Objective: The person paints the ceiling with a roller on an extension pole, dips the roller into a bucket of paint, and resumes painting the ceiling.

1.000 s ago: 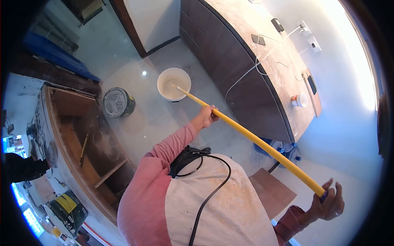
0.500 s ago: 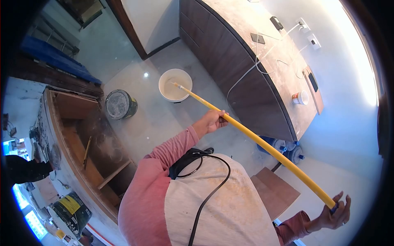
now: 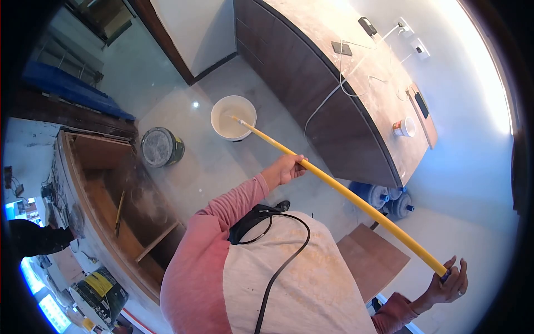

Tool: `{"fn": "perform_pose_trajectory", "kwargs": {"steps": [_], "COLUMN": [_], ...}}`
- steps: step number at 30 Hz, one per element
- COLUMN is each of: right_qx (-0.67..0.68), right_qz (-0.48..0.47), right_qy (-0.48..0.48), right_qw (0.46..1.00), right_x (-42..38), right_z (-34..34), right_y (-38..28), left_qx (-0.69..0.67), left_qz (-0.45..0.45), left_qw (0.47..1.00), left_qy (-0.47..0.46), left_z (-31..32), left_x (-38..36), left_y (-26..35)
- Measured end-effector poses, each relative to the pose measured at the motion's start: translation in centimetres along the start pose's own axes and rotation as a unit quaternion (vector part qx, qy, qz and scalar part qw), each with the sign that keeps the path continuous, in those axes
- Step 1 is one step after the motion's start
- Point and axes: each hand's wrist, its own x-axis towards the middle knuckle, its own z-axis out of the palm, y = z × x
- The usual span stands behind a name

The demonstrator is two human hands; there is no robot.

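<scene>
A long yellow pole [image 3: 356,199] slants across the view, from upper left to lower right. My left hand [image 3: 287,169] is closed around it partway along its length. At the dark-capped lower-right end, my right hand [image 3: 446,284] grips the pole, its fingers partly bent around the cap. The pole's far, narrower end reaches over the rim of a white bucket [image 3: 249,104] standing on the floor. Pale material lies inside the bucket; whatever is fitted to the pole's tip is too small to make out.
Left of the bucket stands a dark lidded pail [image 3: 161,147]. A wooden cabinet [image 3: 105,167] is farther left, near another person's dark sleeve [image 3: 41,236]. On the right, a curved counter [image 3: 356,83] holds a cup [image 3: 404,127] and cables; blue water bottles [image 3: 370,193] sit below.
The whole view has shifted slightly. My right hand has moved a little up and left with the pole's end, its fingers more curled. The far end stays over the bucket.
</scene>
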Motion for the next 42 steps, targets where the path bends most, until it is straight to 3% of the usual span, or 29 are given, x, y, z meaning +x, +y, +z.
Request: {"fn": "perform_pose_trajectory", "kwargs": {"steps": [5, 9, 12, 14, 17, 20, 25, 27, 30, 35, 42], "right_qx": [-0.038, -0.017, 0.026, 0.021, 0.001, 0.005, 0.076, 0.096, 0.107, 0.063, -0.014], "right_qz": [0.055, 0.121, 0.073, 0.085, 0.125, 0.154, 0.158, 0.171, 0.219, 0.233, 0.237], "right_qy": [0.007, 0.028, 0.007, 0.045, 0.069, 0.083, 0.091, 0.090, 0.060, 0.039, 0.132], "right_qw": [0.998, 0.992, 0.997, 0.995, 0.990, 0.985, 0.980, 0.976, 0.968, 0.970, 0.963], "right_x": [-2.5, -6.3, -7.1, -8.5, -11.7, -14.8, -17.7, -19.3, -24.2, -30.5, -36.8], "right_z": [-1.5, 0.9, 2.2, 2.8, 3.5, 5.4, 9.8, 10.5, 12.6, 13.6, 16.2], "right_y": [6.4, 5.7, 0.9, 2.4, 7.3, 9.9, 4.2, 4.0, 8.1, 14.4, 22.7], "left_qx": [-0.027, -0.022, -0.028, -0.028, 0.004, 0.016, -0.032, -0.050, -0.017, -0.012, -0.069], "left_qz": [-0.032, -0.038, -0.042, -0.028, -0.022, 0.021, 0.054, 0.058, 0.039, 0.000, -0.058], "left_qw": [0.996, 0.998, 0.999, 0.999, 0.999, 0.999, 0.997, 0.993, 0.999, 1.000, 0.996], "left_qy": [-0.080, -0.043, -0.010, 0.025, -0.038, -0.025, 0.050, 0.085, 0.029, 0.011, -0.011], "left_z": [4.3, 3.6, 0.0, 0.2, 4.6, 7.2, 2.2, 4.0, 6.4, 13.0, 18.9], "left_x": [-5.1, -2.6, 3.4, 3.8, -1.1, -2.3, 6.8, 6.7, 6.2, 3.2, 0.6], "left_y": [-2.0, -3.8, -5.3, -6.4, -8.1, -10.1, -13.1, -13.6, -16.4, -21.8, -28.6]}}
